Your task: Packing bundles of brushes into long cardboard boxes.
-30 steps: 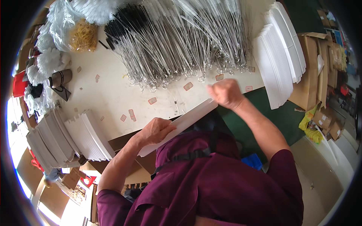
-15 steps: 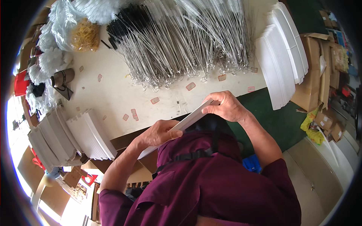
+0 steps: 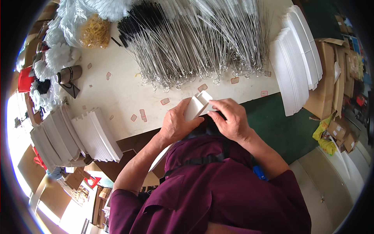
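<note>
The left hand (image 3: 175, 123) is clamped around a long white carton (image 3: 193, 110) at the centre of the frame. The right hand (image 3: 233, 121) has thumb and forefinger at its open end; whether they pinch it, I cannot tell. Plain and narrow, the carton slants up rightward, its contents hidden. At upper left, a clear bag (image 3: 73, 24) adjoins bunched yellow bands (image 3: 95, 32).
</note>
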The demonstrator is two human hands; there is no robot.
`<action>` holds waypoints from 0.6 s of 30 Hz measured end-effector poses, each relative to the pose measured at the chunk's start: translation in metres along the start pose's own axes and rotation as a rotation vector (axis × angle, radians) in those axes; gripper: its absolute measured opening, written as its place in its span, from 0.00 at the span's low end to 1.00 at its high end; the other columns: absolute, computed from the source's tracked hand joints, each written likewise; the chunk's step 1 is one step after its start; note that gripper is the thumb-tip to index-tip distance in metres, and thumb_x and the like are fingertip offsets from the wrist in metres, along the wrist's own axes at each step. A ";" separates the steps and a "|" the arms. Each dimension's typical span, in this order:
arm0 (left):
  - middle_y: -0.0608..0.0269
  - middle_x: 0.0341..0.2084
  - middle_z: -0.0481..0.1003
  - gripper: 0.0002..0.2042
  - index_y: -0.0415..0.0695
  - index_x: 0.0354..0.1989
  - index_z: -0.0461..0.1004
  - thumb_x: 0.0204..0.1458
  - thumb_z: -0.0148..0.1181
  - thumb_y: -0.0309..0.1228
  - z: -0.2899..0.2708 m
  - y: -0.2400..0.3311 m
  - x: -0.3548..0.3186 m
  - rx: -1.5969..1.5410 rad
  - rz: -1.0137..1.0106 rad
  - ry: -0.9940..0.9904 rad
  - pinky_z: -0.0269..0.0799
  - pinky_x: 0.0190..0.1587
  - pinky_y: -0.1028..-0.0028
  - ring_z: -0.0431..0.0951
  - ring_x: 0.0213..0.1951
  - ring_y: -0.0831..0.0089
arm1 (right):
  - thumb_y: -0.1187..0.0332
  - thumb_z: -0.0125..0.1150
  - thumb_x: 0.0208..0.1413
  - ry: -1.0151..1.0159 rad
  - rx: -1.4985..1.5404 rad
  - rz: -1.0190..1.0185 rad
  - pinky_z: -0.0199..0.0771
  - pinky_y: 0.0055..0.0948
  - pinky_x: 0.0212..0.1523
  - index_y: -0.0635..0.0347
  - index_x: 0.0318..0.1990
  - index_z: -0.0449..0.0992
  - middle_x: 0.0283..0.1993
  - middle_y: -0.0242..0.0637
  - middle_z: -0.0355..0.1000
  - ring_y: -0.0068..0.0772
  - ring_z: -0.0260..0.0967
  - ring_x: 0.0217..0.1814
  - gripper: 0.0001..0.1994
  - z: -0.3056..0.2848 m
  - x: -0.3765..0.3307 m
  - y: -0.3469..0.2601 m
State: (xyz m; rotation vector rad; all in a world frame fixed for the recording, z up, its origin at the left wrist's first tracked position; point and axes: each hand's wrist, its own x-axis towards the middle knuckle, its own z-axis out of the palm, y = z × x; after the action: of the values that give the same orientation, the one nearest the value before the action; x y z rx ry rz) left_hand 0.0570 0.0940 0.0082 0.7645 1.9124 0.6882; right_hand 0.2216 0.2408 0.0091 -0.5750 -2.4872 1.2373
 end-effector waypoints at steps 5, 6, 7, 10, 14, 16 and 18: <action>0.43 0.42 0.81 0.37 0.45 0.64 0.64 0.45 0.74 0.39 0.007 0.009 -0.006 0.044 -0.028 -0.024 0.79 0.45 0.60 0.84 0.43 0.53 | 0.74 0.67 0.57 -0.005 0.211 0.137 0.78 0.34 0.35 0.67 0.47 0.79 0.34 0.43 0.79 0.42 0.79 0.34 0.11 0.022 -0.011 -0.003; 0.43 0.41 0.80 0.38 0.46 0.65 0.61 0.46 0.74 0.38 0.008 0.010 -0.007 0.054 -0.022 -0.029 0.79 0.45 0.59 0.84 0.43 0.51 | 0.74 0.67 0.57 -0.004 0.212 0.137 0.78 0.34 0.35 0.67 0.47 0.79 0.34 0.43 0.79 0.42 0.79 0.34 0.11 0.023 -0.014 -0.002; 0.43 0.41 0.80 0.38 0.46 0.65 0.61 0.46 0.74 0.38 0.009 0.009 -0.008 0.055 -0.021 -0.030 0.79 0.45 0.59 0.84 0.43 0.51 | 0.73 0.66 0.59 -0.077 0.371 0.295 0.78 0.33 0.35 0.68 0.46 0.79 0.35 0.45 0.79 0.40 0.79 0.34 0.10 0.023 -0.017 -0.001; 0.44 0.40 0.81 0.37 0.49 0.65 0.60 0.46 0.73 0.36 0.013 0.005 -0.011 0.006 0.035 -0.072 0.80 0.44 0.58 0.84 0.41 0.48 | 0.71 0.63 0.63 -0.174 0.526 0.466 0.77 0.30 0.36 0.68 0.43 0.81 0.35 0.47 0.80 0.36 0.80 0.35 0.08 0.018 -0.019 0.002; 0.46 0.37 0.81 0.35 0.49 0.63 0.60 0.46 0.72 0.33 0.016 0.005 -0.012 -0.031 0.059 -0.096 0.80 0.41 0.60 0.84 0.38 0.52 | 0.69 0.63 0.63 -0.222 0.482 0.427 0.75 0.33 0.33 0.68 0.42 0.80 0.34 0.47 0.79 0.37 0.79 0.32 0.09 0.014 -0.018 0.001; 0.47 0.35 0.81 0.34 0.48 0.62 0.61 0.46 0.72 0.32 0.015 0.006 -0.011 -0.034 0.051 -0.106 0.80 0.40 0.61 0.84 0.37 0.54 | 0.68 0.63 0.63 -0.249 0.474 0.423 0.74 0.33 0.32 0.68 0.41 0.80 0.33 0.47 0.79 0.38 0.78 0.31 0.09 0.013 -0.018 -0.001; 0.48 0.33 0.80 0.32 0.47 0.60 0.62 0.46 0.71 0.32 0.014 0.006 -0.010 -0.082 0.000 -0.175 0.79 0.38 0.62 0.84 0.35 0.56 | 0.68 0.62 0.62 -0.270 0.457 0.392 0.72 0.35 0.31 0.68 0.37 0.79 0.31 0.47 0.77 0.42 0.76 0.30 0.09 0.013 -0.017 -0.003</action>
State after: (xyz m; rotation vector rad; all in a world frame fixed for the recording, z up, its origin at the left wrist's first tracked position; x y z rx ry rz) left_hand 0.0749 0.0926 0.0126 0.7487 1.7155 0.6727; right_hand 0.2306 0.2218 0.0030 -0.8373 -2.2272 2.0802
